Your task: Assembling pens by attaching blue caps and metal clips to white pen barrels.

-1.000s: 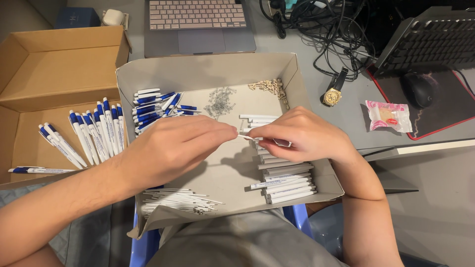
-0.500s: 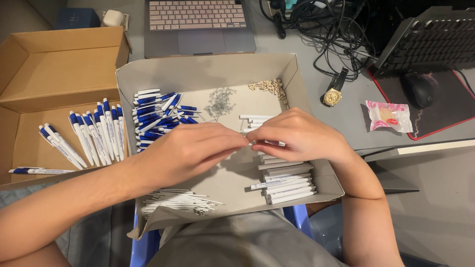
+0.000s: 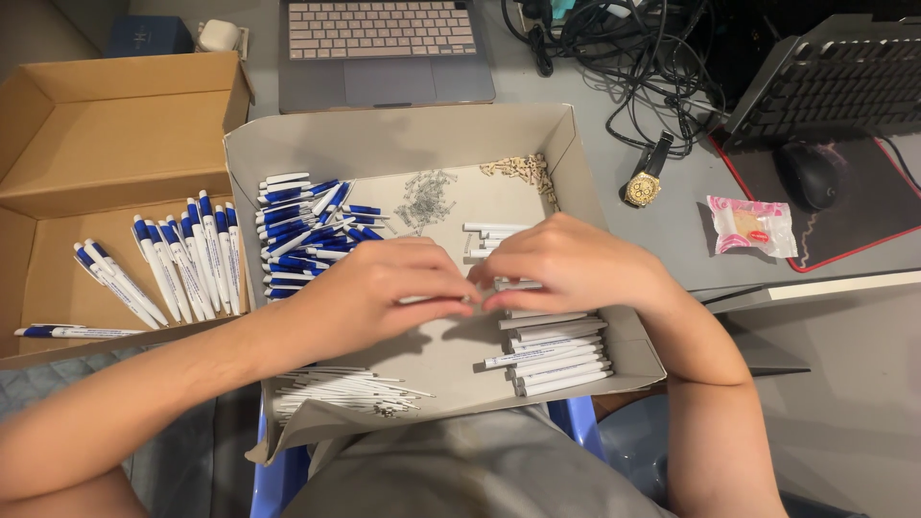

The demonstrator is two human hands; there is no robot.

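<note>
Thin white plastic pen part (image 3: 434, 299), pinched between fingertips of left hand (image 3: 369, 293) and right hand (image 3: 566, 264), over middle of shallow grey cardboard tray (image 3: 403, 134). White pen barrels (image 3: 552, 350) just beside right hand; blue-and-white pen caps (image 3: 302, 235) behind left; finished pens (image 3: 177, 264) in brown box.

Even, soft overhead light — sharp focus thru most of frame, faint shadows under hands (image 3: 480, 288), no glare.

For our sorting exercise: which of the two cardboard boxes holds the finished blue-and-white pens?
The brown box on the left: assembled pens lie in a row there. The grey tray holds only separate parts.
</note>
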